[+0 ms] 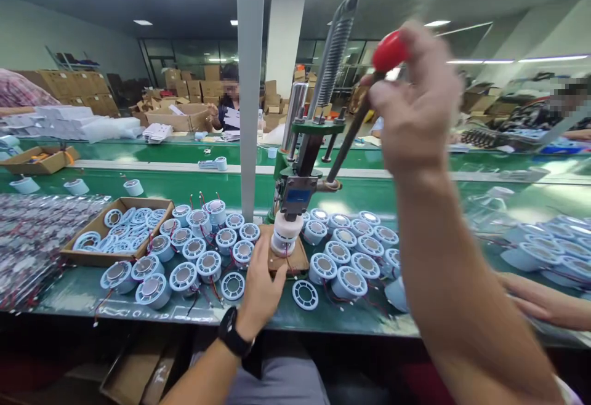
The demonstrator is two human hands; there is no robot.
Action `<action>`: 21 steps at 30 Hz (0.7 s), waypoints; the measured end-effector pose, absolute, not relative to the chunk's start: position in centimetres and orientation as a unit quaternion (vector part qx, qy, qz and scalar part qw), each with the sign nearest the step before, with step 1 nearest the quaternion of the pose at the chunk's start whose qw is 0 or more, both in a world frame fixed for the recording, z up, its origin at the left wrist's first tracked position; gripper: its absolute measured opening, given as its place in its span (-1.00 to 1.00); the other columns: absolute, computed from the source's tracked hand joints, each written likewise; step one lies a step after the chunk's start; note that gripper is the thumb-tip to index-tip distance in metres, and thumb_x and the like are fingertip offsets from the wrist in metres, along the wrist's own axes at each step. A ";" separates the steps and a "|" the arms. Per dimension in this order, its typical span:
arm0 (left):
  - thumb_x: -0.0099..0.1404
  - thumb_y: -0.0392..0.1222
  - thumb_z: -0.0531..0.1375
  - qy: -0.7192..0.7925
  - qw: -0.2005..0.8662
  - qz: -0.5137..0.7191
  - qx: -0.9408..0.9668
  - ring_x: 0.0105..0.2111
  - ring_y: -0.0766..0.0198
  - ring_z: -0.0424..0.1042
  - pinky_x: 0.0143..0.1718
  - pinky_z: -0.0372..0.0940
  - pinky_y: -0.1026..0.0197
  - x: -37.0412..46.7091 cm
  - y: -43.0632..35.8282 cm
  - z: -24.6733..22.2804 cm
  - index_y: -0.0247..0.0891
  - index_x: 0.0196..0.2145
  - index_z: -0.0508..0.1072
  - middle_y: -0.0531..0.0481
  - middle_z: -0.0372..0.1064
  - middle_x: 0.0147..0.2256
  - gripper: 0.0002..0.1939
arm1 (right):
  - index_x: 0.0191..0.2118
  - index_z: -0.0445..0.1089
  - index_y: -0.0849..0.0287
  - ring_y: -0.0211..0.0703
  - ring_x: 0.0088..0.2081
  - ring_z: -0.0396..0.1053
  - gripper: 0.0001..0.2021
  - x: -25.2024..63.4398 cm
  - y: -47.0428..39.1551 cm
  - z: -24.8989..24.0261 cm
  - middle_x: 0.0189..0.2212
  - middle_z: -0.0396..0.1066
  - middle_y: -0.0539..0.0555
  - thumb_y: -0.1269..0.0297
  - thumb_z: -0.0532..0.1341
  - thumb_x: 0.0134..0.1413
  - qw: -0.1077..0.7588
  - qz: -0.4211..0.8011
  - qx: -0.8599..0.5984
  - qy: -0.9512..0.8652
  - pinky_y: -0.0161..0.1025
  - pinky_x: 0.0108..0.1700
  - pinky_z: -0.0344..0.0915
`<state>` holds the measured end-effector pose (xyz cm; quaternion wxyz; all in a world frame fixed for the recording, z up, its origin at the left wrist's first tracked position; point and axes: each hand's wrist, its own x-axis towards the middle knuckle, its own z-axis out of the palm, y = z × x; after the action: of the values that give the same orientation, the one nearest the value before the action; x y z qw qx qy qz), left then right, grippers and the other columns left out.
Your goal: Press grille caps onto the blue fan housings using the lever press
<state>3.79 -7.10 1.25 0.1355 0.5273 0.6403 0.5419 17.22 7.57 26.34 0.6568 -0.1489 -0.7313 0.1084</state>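
Note:
My right hand [418, 109] is raised and wrapped around the red knob [389, 52] of the hand press lever [351, 134]; it is slightly blurred. The hand press [300, 192] has its white round pusher [289, 226] down on a small pale round housing [281, 246] with thin wires. That housing sits on a wooden base [295, 261]. My left hand [261, 291], with a black watch on the wrist, lies beside the housing, fingers stretched and thumb apart. Its fingertips are at the housing's left side; contact is unclear. Close by lie two light blue slotted rings [305, 295].
Several light blue round units [183, 276] with wires stand on both sides of the press. A cardboard box [117, 257] holds blue rings. A grey post [252, 91] rises behind. At right, another person's hand [530, 297] reaches in near more units [549, 254].

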 end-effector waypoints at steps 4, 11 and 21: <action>0.37 -0.44 -0.03 0.571 0.122 0.486 0.650 0.04 0.14 0.44 0.12 0.38 0.00 4.8 -11.3 -0.7 -0.17 0.06 0.45 -0.13 0.48 -0.01 -0.57 | 0.33 0.01 0.20 -0.10 0.12 0.40 -0.48 14.1 5.8 14.9 0.15 0.24 0.30 0.42 0.05 0.30 0.676 0.128 -0.246 -0.682 -0.07 0.16 0.43; 0.24 -0.43 0.16 0.573 0.086 0.261 0.772 0.17 -0.12 0.32 0.15 0.32 -0.24 6.8 -9.9 -2.6 -0.29 0.13 0.38 -0.24 0.39 0.13 -0.52 | 0.41 -0.21 0.29 0.02 0.14 0.40 -0.09 11.8 2.3 0.3 0.13 0.34 0.32 0.35 0.27 0.03 0.499 0.309 -0.382 -0.714 -0.05 0.18 0.37; 0.27 -0.34 0.22 0.645 0.004 0.331 0.689 -0.03 -0.05 0.42 -0.05 0.43 -0.14 1.9 -12.5 -3.8 -0.22 -0.28 0.41 -0.18 0.40 -0.03 -0.92 | 0.36 0.01 0.21 0.01 0.15 0.36 -0.32 12.2 -0.6 1.2 0.14 0.31 0.28 0.28 0.21 0.16 0.539 0.223 -0.411 -0.700 -0.04 0.19 0.35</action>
<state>1.94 -12.51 -3.85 0.0042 0.6891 0.6447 0.3310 12.21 -0.55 1.19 0.5388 -0.4114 -0.7004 0.2231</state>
